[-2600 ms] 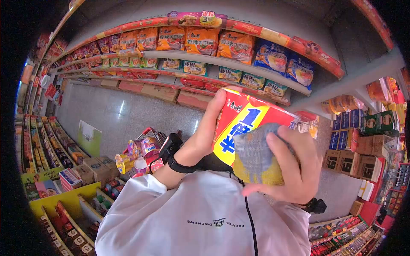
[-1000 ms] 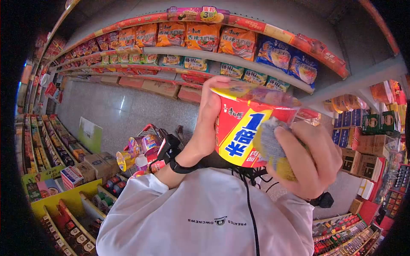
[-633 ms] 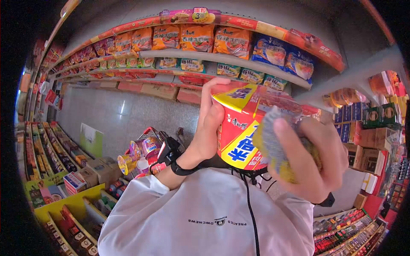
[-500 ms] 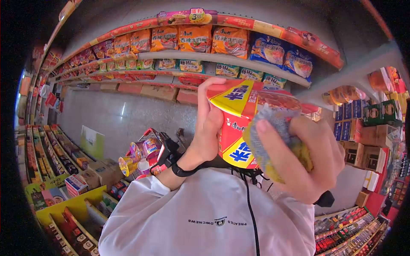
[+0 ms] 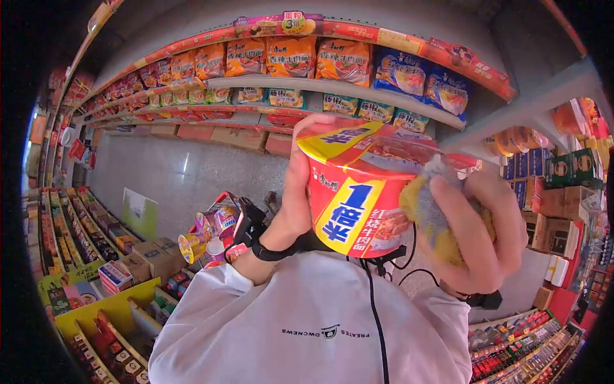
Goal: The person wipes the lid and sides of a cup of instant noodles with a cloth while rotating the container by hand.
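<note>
A red instant noodle cup [image 5: 352, 192] with yellow panels and blue lettering is held up in front of my chest. My left hand [image 5: 297, 185] grips it from the left, with part of the fingers hidden behind the cup. In my right hand [image 5: 483, 233] is a bunched grey and yellow cloth [image 5: 435, 211], pinched between the fingers. The cloth's edge overlaps the cup's right side in this view. The cup tilts so that its lid and printed side wall both show.
Shelves ahead carry orange noodle packets [image 5: 291, 59] and blue ones [image 5: 401, 73]. A shopping basket with several noodle cups [image 5: 225, 219] stands on the floor at lower left. Cartons [image 5: 563, 201] are stacked at right, beside the grey floor [image 5: 185, 163]. Racks of goods line the lower corners.
The cup has turned in my left hand, bringing a different side panel into view. My right hand and the cloth have shifted right, uncovering more of the cup.
</note>
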A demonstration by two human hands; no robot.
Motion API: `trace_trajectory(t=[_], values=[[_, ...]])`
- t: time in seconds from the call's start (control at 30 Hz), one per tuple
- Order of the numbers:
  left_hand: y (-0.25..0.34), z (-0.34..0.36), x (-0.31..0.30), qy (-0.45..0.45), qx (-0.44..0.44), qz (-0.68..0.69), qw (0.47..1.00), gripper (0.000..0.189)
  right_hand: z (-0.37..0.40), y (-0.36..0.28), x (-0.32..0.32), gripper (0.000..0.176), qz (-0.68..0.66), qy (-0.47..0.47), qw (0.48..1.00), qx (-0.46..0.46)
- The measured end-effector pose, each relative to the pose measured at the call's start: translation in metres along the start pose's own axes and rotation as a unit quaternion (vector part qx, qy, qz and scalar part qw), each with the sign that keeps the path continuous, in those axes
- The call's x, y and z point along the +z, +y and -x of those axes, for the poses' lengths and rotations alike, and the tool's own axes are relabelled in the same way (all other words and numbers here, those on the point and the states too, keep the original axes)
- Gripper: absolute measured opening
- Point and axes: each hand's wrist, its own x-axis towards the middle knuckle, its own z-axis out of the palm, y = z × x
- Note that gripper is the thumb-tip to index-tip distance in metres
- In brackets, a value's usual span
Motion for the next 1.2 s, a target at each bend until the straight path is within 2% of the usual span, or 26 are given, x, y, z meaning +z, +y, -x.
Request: trace_trajectory(t=[0.13,0.23,0.3,0.33,0.4,0.5,0.57,0.6,0.7,0.77,0.83,0.87,0.9,0.93,0.97,1.0,1.13,1.2], values=[[0.0,0.0,0.0,-0.002,-0.028,0.024,0.999,0.064,0.003,0.002,-0.003,0.055,-0.005,0.0,1.0,0.024],[-0.004,0.003,-0.002,0.013,-0.057,0.038,0.998,0.06,0.0,0.001,-0.008,0.056,-0.008,-0.003,1.0,-0.024],[-0.006,0.004,0.002,0.016,-0.057,0.008,0.998,0.059,-0.005,-0.006,-0.012,0.056,-0.005,-0.055,0.997,-0.048],[-0.007,0.003,0.004,0.037,-0.081,0.074,0.993,0.058,-0.006,-0.009,-0.009,0.056,-0.008,-0.057,0.997,-0.047],[0.002,0.002,0.009,0.046,-0.089,0.077,0.992,0.057,-0.01,-0.011,-0.002,0.057,-0.016,-0.029,0.999,-0.036],[0.008,0.001,0.012,0.049,-0.095,0.095,0.99,0.056,-0.012,-0.004,0.001,0.057,-0.069,-0.061,0.995,-0.034],[0.011,-0.003,0.016,0.073,-0.126,0.112,0.983,0.061,-0.011,-0.007,0.009,0.056,-0.076,-0.064,0.994,-0.047],[0.008,-0.005,0.008,0.027,-0.143,0.159,0.977,0.065,-0.009,-0.008,0.012,0.054,-0.079,-0.063,0.993,-0.059],[0.014,-0.006,0.012,0.077,-0.153,0.119,0.978,0.068,-0.001,-0.013,0.017,0.051,-0.096,-0.066,0.991,-0.072],[0.014,-0.007,0.008,0.075,-0.146,0.122,0.979,0.068,-0.002,-0.02,0.009,0.051,-0.101,-0.091,0.989,-0.056],[0.014,-0.007,0.004,0.043,-0.139,0.2,0.969,0.069,-0.002,-0.019,0.007,0.05,-0.1,-0.116,0.987,-0.042],[0.012,-0.008,-0.001,0.006,-0.138,0.262,0.955,0.069,-0.001,-0.012,0.008,0.051,-0.102,-0.103,0.987,-0.066],[0.013,-0.008,0.001,0.005,-0.136,0.262,0.955,0.069,-0.001,-0.008,0.008,0.052,-0.103,-0.089,0.987,-0.09],[0.015,-0.009,0.006,0.047,-0.138,0.203,0.968,0.071,-0.001,-0.007,0.007,0.052,-0.103,-0.09,0.986,-0.091],[0.015,-0.009,0.008,0.088,-0.14,0.143,0.976,0.072,-0.002,-0.006,0.006,0.052,-0.111,-0.083,0.988,-0.072],[0.014,-0.009,0.006,0.093,-0.151,0.137,0.975,0.075,-0.002,-0.005,0.005,0.053,-0.118,-0.077,0.989,-0.053],[0.009,-0.003,0.0,0.066,-0.18,0.233,0.953,0.079,-0.011,0.003,0.0,0.058,-0.142,-0.094,0.985,-0.019],[0.006,0.0,-0.004,0.025,-0.179,0.277,0.944,0.081,-0.01,0.004,0.002,0.058,-0.138,-0.081,0.987,-0.031]])
